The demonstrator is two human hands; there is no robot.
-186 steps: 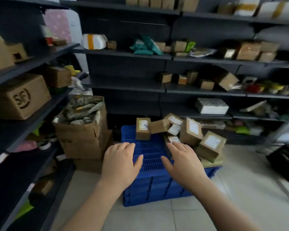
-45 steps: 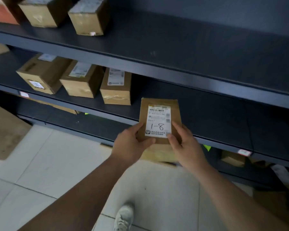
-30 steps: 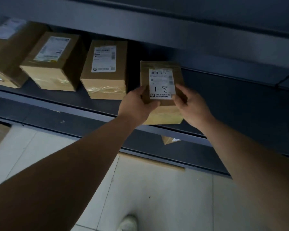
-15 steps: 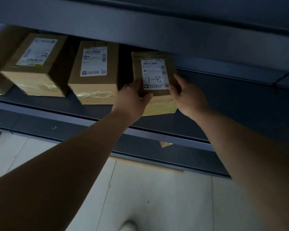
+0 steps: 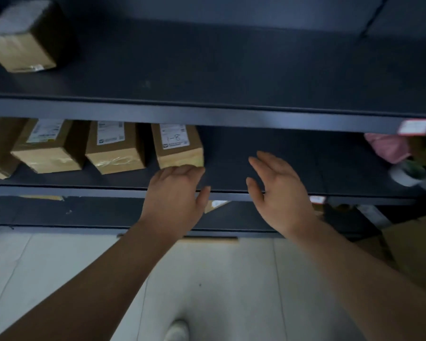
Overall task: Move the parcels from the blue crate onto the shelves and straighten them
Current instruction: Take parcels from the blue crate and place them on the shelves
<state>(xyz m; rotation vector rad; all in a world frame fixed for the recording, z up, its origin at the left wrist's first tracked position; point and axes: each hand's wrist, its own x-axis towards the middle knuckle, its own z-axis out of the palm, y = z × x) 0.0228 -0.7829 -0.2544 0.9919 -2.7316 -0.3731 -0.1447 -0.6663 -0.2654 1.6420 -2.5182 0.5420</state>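
Note:
A small brown parcel with a white label marked "1-8" stands on the dark middle shelf, at the right end of a row of parcels. My left hand hovers just in front of it, fingers straight, fingertips near its lower front edge; whether they touch it is unclear. My right hand is held open to the parcel's right, apart from it, above the shelf's front edge. The blue crate is out of view.
Two labelled parcels stand left of the marked one. Another box sits on the upper shelf at the left. Pink and green packets and a tape roll lie at the shelf's right end. Tiled floor below.
Both hands have let go of the "1-8" parcel, which now stands on the middle shelf. The hands have drawn back toward the shelf's front edge and opened.

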